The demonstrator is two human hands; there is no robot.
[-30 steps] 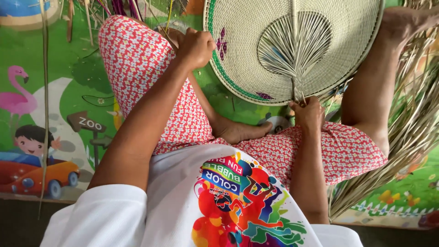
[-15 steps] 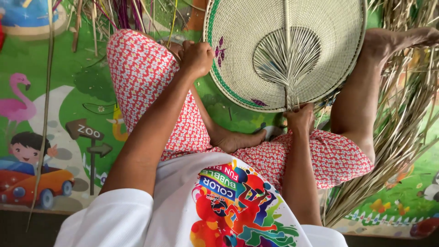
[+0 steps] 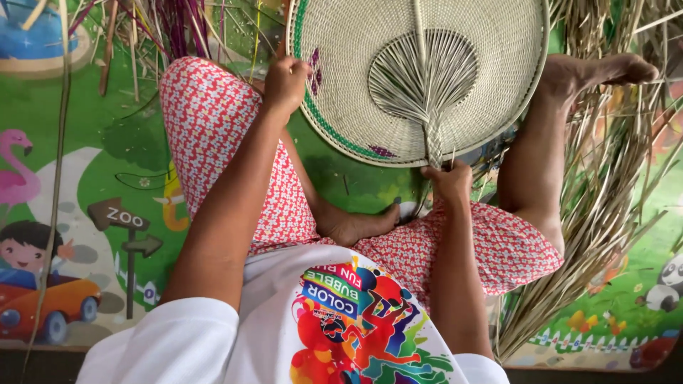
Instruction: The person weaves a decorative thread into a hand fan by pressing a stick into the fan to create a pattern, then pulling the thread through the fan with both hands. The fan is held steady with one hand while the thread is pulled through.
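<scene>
- Woven fan [image 3: 455,43]: a round, flat fan of pale plaited palm strips, held face-up over the person's lap in the upper middle of the head view. A green band follows its left rim, with small purple motifs beside it. A sunburst of unwoven ribs spreads from the base near the centre.
- Fan base [image 3: 432,146]: the ribs gather into a short plaited stem at the lower edge, with a few loose strip ends sticking out here.
- Right hand [image 3: 448,181]: closed around the stem just below the rim, fingers pinched on the loose ends.
- Left hand [image 3: 286,82]: curled tight on the fan's left rim, steadying it at the green band.
- State of the work, as judged: the face and rim appear fully woven. What seems left is the finishing of the stem, where ends remain untrimmed.
- Legs: the person sits cross-legged in red patterned shorts [image 3: 213,135], with one bare foot [image 3: 356,224] tucked under the fan.
- Dried palm strips [image 3: 605,213]: a loose pile lies at the right, beside the raised knee. Purple-dyed strips [image 3: 178,28] lie at the upper left.
- Play mat [image 3: 85,185]: a green floor mat with cartoon animals carries everything.
</scene>
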